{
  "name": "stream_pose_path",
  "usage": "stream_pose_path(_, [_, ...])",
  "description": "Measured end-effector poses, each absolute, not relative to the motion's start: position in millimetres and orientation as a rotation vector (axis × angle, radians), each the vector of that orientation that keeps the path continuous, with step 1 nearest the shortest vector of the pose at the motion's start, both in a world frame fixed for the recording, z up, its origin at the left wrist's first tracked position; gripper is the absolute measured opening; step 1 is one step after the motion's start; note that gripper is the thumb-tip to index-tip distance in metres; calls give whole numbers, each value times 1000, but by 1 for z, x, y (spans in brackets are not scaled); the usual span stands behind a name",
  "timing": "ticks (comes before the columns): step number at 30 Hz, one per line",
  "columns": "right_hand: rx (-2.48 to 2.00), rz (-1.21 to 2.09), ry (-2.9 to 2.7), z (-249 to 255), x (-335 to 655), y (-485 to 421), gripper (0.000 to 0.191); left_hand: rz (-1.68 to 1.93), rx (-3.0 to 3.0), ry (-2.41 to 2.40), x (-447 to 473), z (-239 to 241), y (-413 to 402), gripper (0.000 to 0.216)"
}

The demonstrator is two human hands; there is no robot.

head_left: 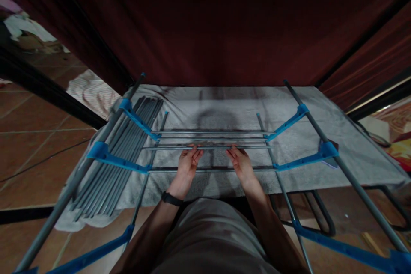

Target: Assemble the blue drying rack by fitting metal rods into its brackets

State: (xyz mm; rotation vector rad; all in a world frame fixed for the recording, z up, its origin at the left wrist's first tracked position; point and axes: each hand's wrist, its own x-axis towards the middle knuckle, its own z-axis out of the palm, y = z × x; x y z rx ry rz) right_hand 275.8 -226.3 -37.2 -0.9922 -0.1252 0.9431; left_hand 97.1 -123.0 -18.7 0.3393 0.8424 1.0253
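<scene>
Between the two side frames of a rack, I hold a thin grey metal rod level across. My left hand, with a black band at the wrist, pinches it left of the middle. My right hand pinches it right of the middle. Blue plastic brackets join the rack's thick grey poles to thinner inner poles. Fixed rods run across just beyond the held one, and another crossbar runs nearer to me, passing by my wrists. Whether the held rod's ends touch the frame, I cannot tell.
Several loose grey rods lie side by side on the grey cloth at the left. A small dark flat object lies behind the right bracket. A dark red curtain hangs behind. Black metal tubes stand at lower right.
</scene>
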Motion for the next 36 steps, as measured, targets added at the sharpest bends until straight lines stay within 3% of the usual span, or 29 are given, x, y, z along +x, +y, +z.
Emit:
stream_pose_path(9, [-1017, 932, -137, -47, 274, -227, 34, 1008, 315, 831, 100, -28, -126, 20])
stream_pose_path(24, [-935, 852, -30, -45, 279, -235, 23, 1077, 294, 801, 93, -31, -124, 15])
stream_pose_path(36, [-958, 932, -93, -46, 276, -235, 27, 1079, 315, 766, 93, -30, -129, 26])
